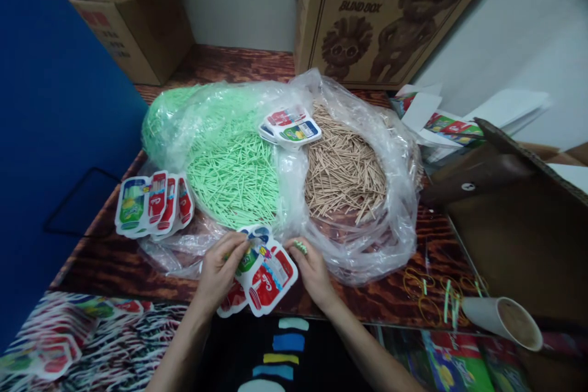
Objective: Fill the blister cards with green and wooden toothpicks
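Note:
My left hand (221, 268) is closed on several overlapping bottle-shaped packets (270, 282), printed with a red "Cola" bottle and a green one, at the table's front edge. In my closed right hand (313, 269) is a small bundle of pale green sticks (300, 247), ends showing, close beside the packets' right edge. Just beyond my hands, an open clear bag holds many loose green sticks (233, 180). To its right, another open bag holds tan sticks (344, 165). More packets lie stacked between the bags (291, 125), and a fanned pile of packets (154, 203) rests at the left.
A paper cup (503, 323) lies tipped at the right, beside yellow rubber bands (420, 294) and stray green sticks. An open carton (519, 226) stands at the right. Cardboard boxes (133, 30) and a large printed box (362, 24) stand behind. Striped goods (124, 343) sit lower left.

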A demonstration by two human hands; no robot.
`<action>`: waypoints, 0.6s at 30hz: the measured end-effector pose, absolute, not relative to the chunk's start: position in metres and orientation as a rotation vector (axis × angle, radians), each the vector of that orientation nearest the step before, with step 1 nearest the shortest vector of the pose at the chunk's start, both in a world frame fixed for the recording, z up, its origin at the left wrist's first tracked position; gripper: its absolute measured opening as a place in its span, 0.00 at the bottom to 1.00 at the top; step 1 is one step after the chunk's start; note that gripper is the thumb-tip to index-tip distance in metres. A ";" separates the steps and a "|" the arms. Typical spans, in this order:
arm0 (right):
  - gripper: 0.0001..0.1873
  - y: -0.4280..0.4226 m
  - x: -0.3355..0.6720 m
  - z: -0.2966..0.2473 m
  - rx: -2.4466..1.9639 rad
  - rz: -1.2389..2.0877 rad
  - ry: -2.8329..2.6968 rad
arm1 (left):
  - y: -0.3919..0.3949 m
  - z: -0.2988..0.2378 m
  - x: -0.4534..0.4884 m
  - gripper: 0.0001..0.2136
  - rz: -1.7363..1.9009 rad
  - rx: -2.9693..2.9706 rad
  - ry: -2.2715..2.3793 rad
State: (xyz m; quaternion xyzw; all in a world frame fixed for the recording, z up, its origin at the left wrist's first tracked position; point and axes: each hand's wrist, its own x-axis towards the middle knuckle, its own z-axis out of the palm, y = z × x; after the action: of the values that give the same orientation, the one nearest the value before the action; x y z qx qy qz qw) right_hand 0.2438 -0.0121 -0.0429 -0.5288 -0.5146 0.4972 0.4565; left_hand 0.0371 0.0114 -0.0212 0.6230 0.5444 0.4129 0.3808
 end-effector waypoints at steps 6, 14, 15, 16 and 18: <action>0.10 0.020 0.255 0.009 -1.154 1.304 -0.981 | 0.011 -0.014 0.056 0.09 0.972 1.653 1.242; 0.12 0.049 0.243 0.037 -0.953 1.589 -0.849 | 0.015 -0.012 0.080 0.10 0.986 1.488 1.123; 0.13 0.048 0.242 0.037 -0.967 1.620 -0.881 | 0.015 -0.014 0.080 0.09 1.004 1.455 1.132; 0.14 0.046 0.242 0.038 -0.985 1.659 -0.923 | 0.015 -0.016 0.081 0.09 1.025 1.429 1.141; 0.15 0.042 0.245 0.041 -1.031 1.740 -1.052 | 0.015 -0.020 0.081 0.08 1.056 1.399 1.149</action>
State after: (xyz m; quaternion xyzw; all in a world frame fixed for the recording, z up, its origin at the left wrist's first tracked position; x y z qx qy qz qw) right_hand 0.2446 0.0417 0.0407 -0.4111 -0.4194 0.6933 0.4177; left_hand 0.0812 0.0147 -0.0197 0.5783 0.4751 0.4366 0.4992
